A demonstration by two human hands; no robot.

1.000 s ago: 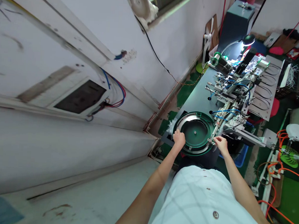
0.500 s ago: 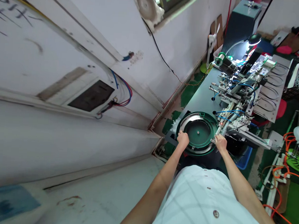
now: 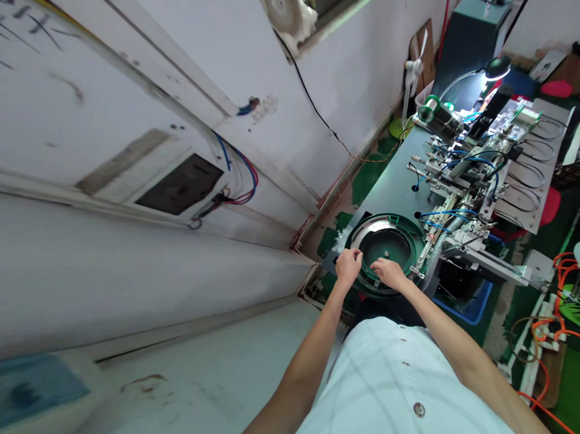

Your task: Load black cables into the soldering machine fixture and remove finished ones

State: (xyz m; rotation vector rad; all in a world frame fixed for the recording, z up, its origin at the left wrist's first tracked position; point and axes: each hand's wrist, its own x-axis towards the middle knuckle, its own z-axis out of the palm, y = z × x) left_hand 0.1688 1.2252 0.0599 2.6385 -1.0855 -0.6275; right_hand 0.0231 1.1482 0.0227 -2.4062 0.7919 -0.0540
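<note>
A round green vibratory bowl feeder [image 3: 400, 221] with a dark inside and a silver inner track sits at the near end of the machine table. My left hand [image 3: 348, 267] is at the bowl's left rim, its fingers curled together in a pinch. Over the near part of the bowl is my right hand [image 3: 389, 274], with thumb and fingers closed and pointing left toward the left hand. Whatever either hand may hold is too small to make out. From the bowl's right side a metal feed track [image 3: 419, 266] leads to the machine.
An assembly machine [image 3: 467, 168] with blue air tubes fills the grey table [image 3: 394, 177]. A lit desk lamp [image 3: 497, 68] stands behind it. A blue bin [image 3: 480, 308] is below on the right, near orange hoses [image 3: 554, 315]. The white wall [image 3: 250, 241] runs along the left.
My right hand has moved left from the feed track to over the bowl, closer to my left hand. My left hand has shifted slightly left at the rim.
</note>
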